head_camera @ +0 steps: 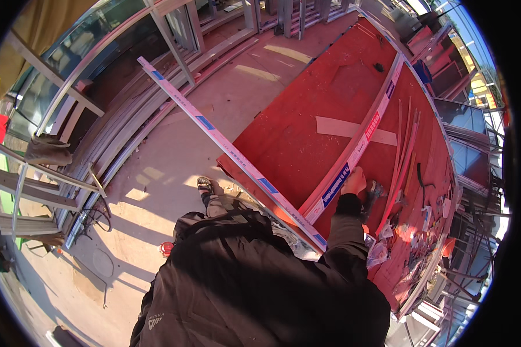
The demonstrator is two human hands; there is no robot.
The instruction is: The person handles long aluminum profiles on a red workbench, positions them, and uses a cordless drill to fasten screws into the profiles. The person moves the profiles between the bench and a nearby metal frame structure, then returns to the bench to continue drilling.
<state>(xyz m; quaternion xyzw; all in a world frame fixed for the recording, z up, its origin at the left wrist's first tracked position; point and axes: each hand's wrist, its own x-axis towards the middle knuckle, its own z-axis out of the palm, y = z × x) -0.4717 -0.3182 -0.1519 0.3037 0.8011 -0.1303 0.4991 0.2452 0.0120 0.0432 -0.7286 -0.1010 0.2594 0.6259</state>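
Observation:
A long aluminium profile with printed protective film (358, 145) lies across the red-topped workbench (295, 112). My right hand (354, 181) rests at its right side, near the blue printed part; whether the fingers close around it is unclear. A second film-wrapped aluminium profile (232, 152) runs along the near edge of the bench, and its far end juts out over the floor. The two profiles come close together at their near ends. A flat pale strip (325, 126) lies beneath the first profile. My left hand is out of view.
Thin red strips (401, 173), plastic bags (377, 253) and small scraps lie on the bench's right part. Long profiles (134, 126) are stacked along the floor at left, beside metal frames (165, 37). A red round object (166, 248) and a cable (97, 219) are on the floor.

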